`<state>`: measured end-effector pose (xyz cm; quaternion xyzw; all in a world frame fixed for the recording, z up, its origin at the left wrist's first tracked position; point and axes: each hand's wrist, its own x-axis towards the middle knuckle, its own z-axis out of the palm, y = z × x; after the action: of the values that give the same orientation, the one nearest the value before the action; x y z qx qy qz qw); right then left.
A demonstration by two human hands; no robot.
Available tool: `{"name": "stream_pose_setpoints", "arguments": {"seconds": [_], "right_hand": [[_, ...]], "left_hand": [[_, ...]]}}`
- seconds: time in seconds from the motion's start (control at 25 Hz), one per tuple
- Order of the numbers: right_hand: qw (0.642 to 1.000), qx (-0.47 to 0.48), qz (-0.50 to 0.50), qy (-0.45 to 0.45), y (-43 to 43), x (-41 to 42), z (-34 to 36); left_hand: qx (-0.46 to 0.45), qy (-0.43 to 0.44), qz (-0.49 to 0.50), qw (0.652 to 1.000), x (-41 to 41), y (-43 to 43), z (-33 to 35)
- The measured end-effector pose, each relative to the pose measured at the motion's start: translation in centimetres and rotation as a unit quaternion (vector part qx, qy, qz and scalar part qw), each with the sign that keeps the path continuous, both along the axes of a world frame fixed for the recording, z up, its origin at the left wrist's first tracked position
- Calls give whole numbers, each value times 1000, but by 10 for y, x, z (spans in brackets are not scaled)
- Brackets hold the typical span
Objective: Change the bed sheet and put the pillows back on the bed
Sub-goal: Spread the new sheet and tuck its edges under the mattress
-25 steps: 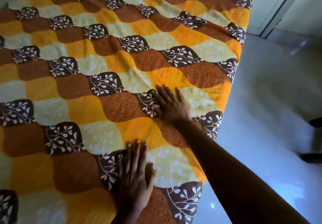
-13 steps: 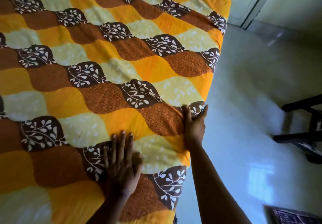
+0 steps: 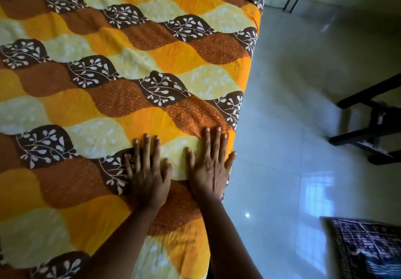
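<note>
Near the right edge of the bed (image 3: 249,66), both hands lie flat on the bed sheet (image 3: 130,61), fingers straight and holding nothing; the left hand (image 3: 147,176) rests on a brown leaf patch, the right hand (image 3: 209,170) just beside it, little finger at the edge; the sheet, orange, yellow and brown, lies spread over the bed; alongside are a pale floor (image 3: 282,126), dark furniture legs (image 3: 373,122) and a patterned mat (image 3: 368,248).

Bed sheet (image 3: 130,66) beneath the left hand (image 3: 147,183) and right hand (image 3: 210,170): wavy leaf-shaped patches in 4 colours, namely orange, pale yellow, speckled rust-brown, and dark brown bearing white sprigs. Floor (image 3: 282,126), right of the right hand: glossy pale grey. Furniture frame (image 3: 385,118), farther right: black. Mat (image 3: 368,248): dark, pale-lined.
</note>
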<state>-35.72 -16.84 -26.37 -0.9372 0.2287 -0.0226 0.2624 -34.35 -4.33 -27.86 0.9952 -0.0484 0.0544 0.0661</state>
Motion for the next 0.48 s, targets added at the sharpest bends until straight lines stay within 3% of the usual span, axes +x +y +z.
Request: {"name": "stream_pose_setpoints", "arguments": {"seconds": [0.08,0.16,0.28,0.4,0.48], "right_hand": [[996,68,-64,11,-11,2,-4],[969,195,-150,-8,-16,2,-1],[905,357,-224,48,-26,-3,2],[800,538,-250,88,-38,-23,9],[778,571,-227,131,-44,-37,18]], "left_hand": [[-4,-6,-2,1000,0,-1,0],[-2,-5,-7,1000,0,0,-1],[1,3,-4,1000,1,1,-3],[-17,42,-6,999,3,2,2],[-50,85,-15,995,8,4,12]]}}
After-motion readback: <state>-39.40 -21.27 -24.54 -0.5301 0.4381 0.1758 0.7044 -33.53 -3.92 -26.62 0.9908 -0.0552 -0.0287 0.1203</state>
